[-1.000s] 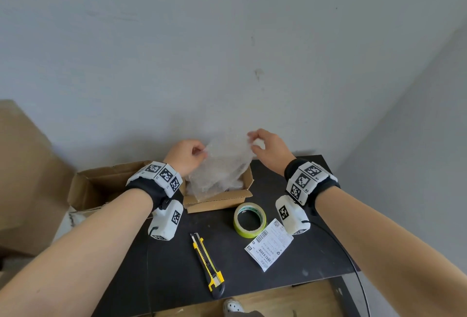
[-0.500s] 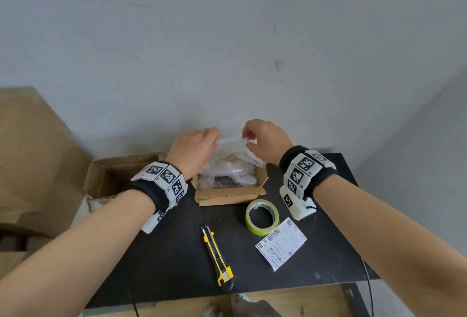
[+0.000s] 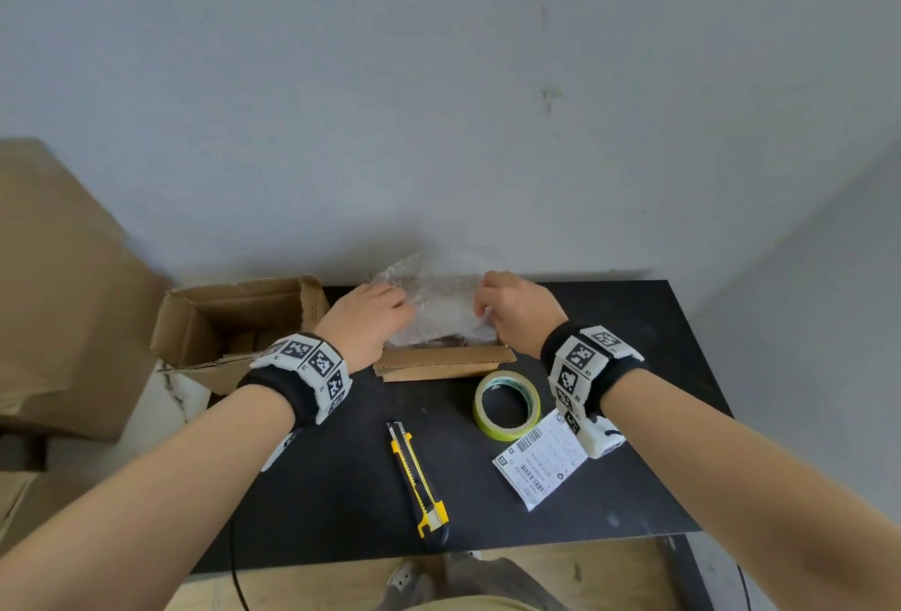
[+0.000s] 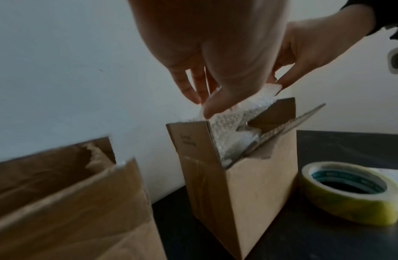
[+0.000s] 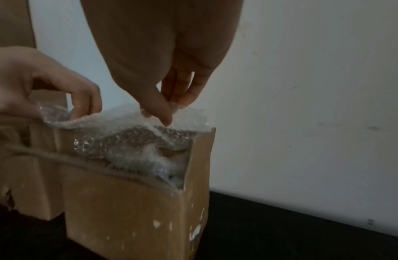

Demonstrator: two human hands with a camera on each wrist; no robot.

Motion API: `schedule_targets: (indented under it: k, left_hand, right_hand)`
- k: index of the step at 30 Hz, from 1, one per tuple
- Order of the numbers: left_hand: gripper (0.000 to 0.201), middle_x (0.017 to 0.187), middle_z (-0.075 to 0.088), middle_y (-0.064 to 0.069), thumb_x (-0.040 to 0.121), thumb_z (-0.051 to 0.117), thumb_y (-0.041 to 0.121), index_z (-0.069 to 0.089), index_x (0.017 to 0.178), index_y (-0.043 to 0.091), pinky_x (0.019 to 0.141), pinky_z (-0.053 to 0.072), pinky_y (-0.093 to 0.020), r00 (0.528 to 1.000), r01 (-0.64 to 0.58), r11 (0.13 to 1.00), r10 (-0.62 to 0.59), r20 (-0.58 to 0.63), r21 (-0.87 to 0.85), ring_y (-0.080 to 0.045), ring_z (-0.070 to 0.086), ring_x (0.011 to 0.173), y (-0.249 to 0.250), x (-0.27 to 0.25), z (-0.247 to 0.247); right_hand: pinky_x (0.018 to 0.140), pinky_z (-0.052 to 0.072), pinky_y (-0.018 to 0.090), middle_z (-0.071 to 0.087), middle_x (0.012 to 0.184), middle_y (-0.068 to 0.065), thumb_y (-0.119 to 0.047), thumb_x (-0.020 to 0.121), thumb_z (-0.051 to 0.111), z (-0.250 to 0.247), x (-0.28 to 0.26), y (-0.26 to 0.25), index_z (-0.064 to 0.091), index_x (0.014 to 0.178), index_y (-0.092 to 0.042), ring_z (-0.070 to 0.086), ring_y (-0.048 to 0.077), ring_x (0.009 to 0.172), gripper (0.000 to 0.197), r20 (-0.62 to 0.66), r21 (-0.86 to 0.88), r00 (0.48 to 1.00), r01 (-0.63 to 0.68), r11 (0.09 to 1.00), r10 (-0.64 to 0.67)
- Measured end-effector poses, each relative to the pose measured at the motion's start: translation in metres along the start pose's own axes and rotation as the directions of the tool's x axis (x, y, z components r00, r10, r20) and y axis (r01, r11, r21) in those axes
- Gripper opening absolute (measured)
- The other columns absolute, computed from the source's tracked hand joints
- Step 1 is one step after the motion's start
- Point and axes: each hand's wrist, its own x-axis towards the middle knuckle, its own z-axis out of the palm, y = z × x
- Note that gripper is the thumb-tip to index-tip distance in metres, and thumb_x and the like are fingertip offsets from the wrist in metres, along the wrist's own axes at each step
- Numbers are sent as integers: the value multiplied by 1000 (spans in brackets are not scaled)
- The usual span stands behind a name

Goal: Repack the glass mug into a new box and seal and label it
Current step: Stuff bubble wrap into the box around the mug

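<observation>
Fingers [image 5: 164, 112] of both hands pinching bubble wrap [image 3: 441, 303] in small box [image 3: 439, 363], tape roll [image 3: 507, 404] (yellow-green) beside, knife [image 3: 418, 481] nearer

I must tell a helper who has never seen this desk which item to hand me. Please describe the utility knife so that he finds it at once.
Start from the black table against the grey wall. On its near part, left of the tape roll and the white shipping label, lies the utility knife. It is the only long, thin thing there, yellow and black, pointing away from the person.
</observation>
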Motion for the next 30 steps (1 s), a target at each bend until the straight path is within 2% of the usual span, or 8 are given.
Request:
schedule_targets:
  k: [7, 14, 18, 22, 25, 27, 29, 30]
  left_hand:
    - [40, 132, 46, -4, 89, 52, 6, 49, 129, 13, 105, 30, -31, 978, -64, 976, 21, 206, 208, -21, 38, 124, 7, 6, 11]
    - [53, 117, 60, -1, 92, 46, 19, 29, 140, 31, 108, 27, -36, 981, -43, 996, 26, 195, 83, -22, 51, 114, 14, 12, 23]
    - [47, 132, 50, -2, 94, 43, 25, 35, 139, 37, 110, 23, -40, 960, -15, 995, -14, 278, 101, -22, 43, 125, 18, 15, 26]
    - [41, 135, 51, 1, 95, 42, 23, 46, 133, 35, 110, 24, -41, 969, -12, 994, -15, 248, 106, -23, 41, 128, 22, 22, 16]
    - [38, 133, 54, -1, 94, 42, 19, 50, 130, 31, 106, 33, -38, 980, 13, 997, -29, 195, 82, -23, 46, 123, 19, 23, 14]
    - [42, 136, 51, -2, 98, 37, 23, 39, 137, 39, 107, 30, -38, 975, -6, 997, -11, 220, 76, -24, 43, 126, 20, 20, 15]
    - [42, 139, 47, -4, 101, 29, 32, 28, 141, 46, 110, 24, -41, 966, -36, 997, 16, 259, 75, -26, 39, 131, 22, 16, 17]
    - [42, 139, 46, -6, 101, 26, 36, 24, 141, 47, 110, 23, -42, 962, -38, 997, 19, 271, 65, -27, 38, 131, 24, 16, 18]
  right_hand:
    - [87, 46, 33, 51, 121, 2, -1, 90, 48, 26, -4, 2, 63, 110, -17, 55, 23, 108, 30, 273, -9, 958, -83, 996, 82]
    - [92, 42, 33, 56, 123, -1, -6, 91, 44, 35, -4, 3, 58, 122, -23, 53, 25, 111, 38, 349, -38, 935, -56, 998, 65]
    - [107, 30, 36, 54, 130, -1, -9, 91, 44, 37, -2, 2, 54, 128, -24, 47, 23, 122, 41, 385, -105, 922, 6, 994, 35]
    - [105, 33, 35, 57, 127, 1, -8, 90, 43, 36, 0, -1, 56, 124, -24, 49, 25, 120, 40, 423, -126, 902, -40, 991, 90]
    - [86, 48, 35, 64, 111, 5, -10, 91, 45, 26, -3, -4, 57, 117, -16, 59, 27, 100, 29, 265, -73, 957, -103, 992, 119]
    - [68, 49, 32, 64, 97, 7, -8, 82, 60, 18, -3, -7, 59, 103, -9, 61, 27, 82, 21, -46, -63, 998, -33, 997, 30]
    - [63, 49, 30, 62, 89, 8, -4, 60, 76, 14, -1, -6, 60, 93, -7, 61, 26, 74, 37, -281, -130, 958, 26, 991, -62]
    - [68, 51, 32, 63, 95, 9, -3, 54, 78, 14, 2, -6, 60, 99, -7, 63, 27, 81, 48, -312, -153, 948, 20, 988, -67]
